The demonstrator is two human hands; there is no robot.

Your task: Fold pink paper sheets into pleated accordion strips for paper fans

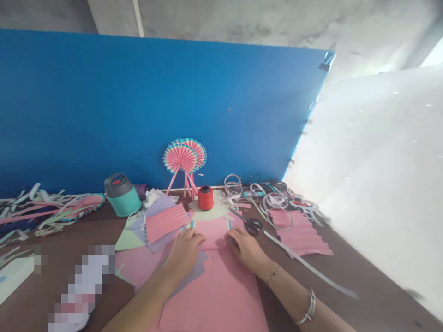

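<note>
A pink sheet of paper (212,230) with blue and cream strips near its side edges lies in front of me. A crosswise fold runs along its near edge. My left hand (186,249) grips the left end of this fold, fingers bent. At the other end, my right hand (244,249) pinches the paper between thumb and fingers; some fingertips are hidden. Beneath both hands a larger pink sheet (216,295) stretches toward me. Dark-handled scissors (254,226) lie just beyond my right hand. A red spool of thread (206,199) stands behind the folded paper.
Pleated pink papers lie left (166,223) and right (299,233). Round paper fans (180,158) lean against the blue partition (138,101). A teal container (123,199) stands at the back left. Paper strips (277,203) clutter the right rear. A pixelated object (83,286) lies front left.
</note>
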